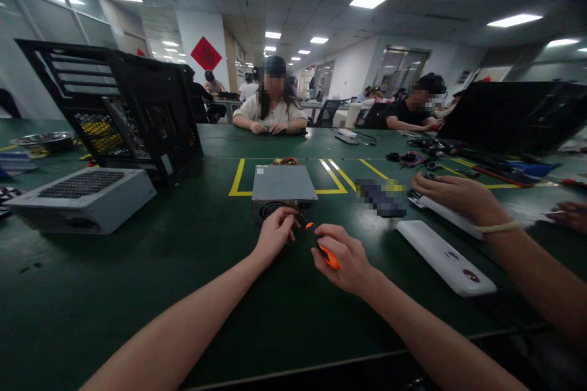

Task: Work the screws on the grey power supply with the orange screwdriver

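A grey computer power supply (285, 182) sits on the green table straight ahead, its fan grille facing me and colored cables behind it. At its front face is my left hand (275, 233), fingers curled in close to the lower edge; whatever they pinch is hidden or too small to make out. My right hand (346, 259) is wrapped round the orange and black handle of a screwdriver (328, 255). The screwdriver's thin shaft points up and left toward the power supply, near my left fingertips.
Left stand a second power supply (87, 198), an open black computer case (137, 110) and a metal bowl (46, 142). Right lie a white power bank-like device (446, 256), a pixelated phone-shaped object (380, 197) and cables (408, 159). Another person's hand (458, 195) reaches in; a person (273, 104) sits opposite.
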Demonstrator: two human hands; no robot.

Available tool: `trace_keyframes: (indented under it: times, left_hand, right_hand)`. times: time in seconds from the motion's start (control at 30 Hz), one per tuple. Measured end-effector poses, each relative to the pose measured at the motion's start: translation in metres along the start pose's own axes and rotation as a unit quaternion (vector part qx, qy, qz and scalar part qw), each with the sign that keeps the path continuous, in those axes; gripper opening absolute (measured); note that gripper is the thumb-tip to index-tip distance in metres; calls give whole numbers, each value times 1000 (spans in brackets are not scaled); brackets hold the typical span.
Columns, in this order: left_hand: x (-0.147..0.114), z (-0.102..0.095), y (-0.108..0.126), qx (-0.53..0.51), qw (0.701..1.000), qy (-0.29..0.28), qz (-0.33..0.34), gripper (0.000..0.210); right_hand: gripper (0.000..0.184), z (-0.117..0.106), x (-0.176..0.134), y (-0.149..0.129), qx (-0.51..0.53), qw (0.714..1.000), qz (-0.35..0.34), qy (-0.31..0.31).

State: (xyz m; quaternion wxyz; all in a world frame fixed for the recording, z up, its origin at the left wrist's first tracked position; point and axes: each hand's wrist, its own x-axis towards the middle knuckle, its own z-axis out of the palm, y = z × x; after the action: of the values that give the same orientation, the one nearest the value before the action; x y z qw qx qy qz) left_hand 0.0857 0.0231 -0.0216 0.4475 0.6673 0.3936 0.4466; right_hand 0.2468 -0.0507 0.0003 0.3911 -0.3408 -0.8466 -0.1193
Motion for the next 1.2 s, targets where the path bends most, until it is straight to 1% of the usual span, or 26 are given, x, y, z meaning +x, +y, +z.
trace_keyframes:
  times: [0.03,0.07,0.1,0.13,0.17,0.2,0.23,0.3,0.37,0.47,0.63,0.73,0.9,1.0,1.1,1.2]
  left_hand:
    - [-1,-3,2,80,995,28,55,21]
    - [-2,-7,5,168,976,63,121,20]
    - [-2,-12,8,253,945,91,189,19]
    - [-1,-17,11,326,905,110,249,19]
    - [0,-22,14,386,868,118,289,22]
    - [3,-26,15,432,837,113,316,27]
    - [5,-31,16,467,815,100,328,33]
    - [11,-37,15,508,793,72,328,38]
    - [16,-41,12,527,788,59,313,37]
    - [17,-41,10,532,792,66,292,33]
    - [10,-41,13,529,798,82,277,32]
    - [5,-46,14,531,799,89,267,32]
    - [0,-56,12,525,805,102,256,31]
    - [0,-59,9,512,811,101,263,30]
    - [1,-58,6,508,810,104,275,31]
    - [-1,-54,5,505,801,132,295,31]
  right_hand:
    - [23,2,-2,1,23,1000,16,6]
    - [25,3,-4,2,41,999,33,12]
    - [26,4,-6,1,54,997,45,13]
    - [26,4,-6,-1,61,997,51,12]
    - [26,4,-7,-3,64,997,51,8]
    - [25,3,-6,-5,67,997,49,5]
    - [23,3,-5,-7,72,996,49,0]
    - [18,1,-4,-10,86,994,66,-4]
    - [13,1,-3,-12,94,992,78,-1]
    - [8,2,-5,-12,77,994,75,-12]
    - [11,8,-11,-12,72,992,60,-87]
    - [13,10,-11,-13,83,990,40,-108]
    - [14,8,-3,-18,105,988,29,-112]
    - [16,7,0,-21,128,984,39,-117]
    - [24,9,0,-22,148,983,55,-94]
    - [25,12,-1,-24,140,985,62,-78]
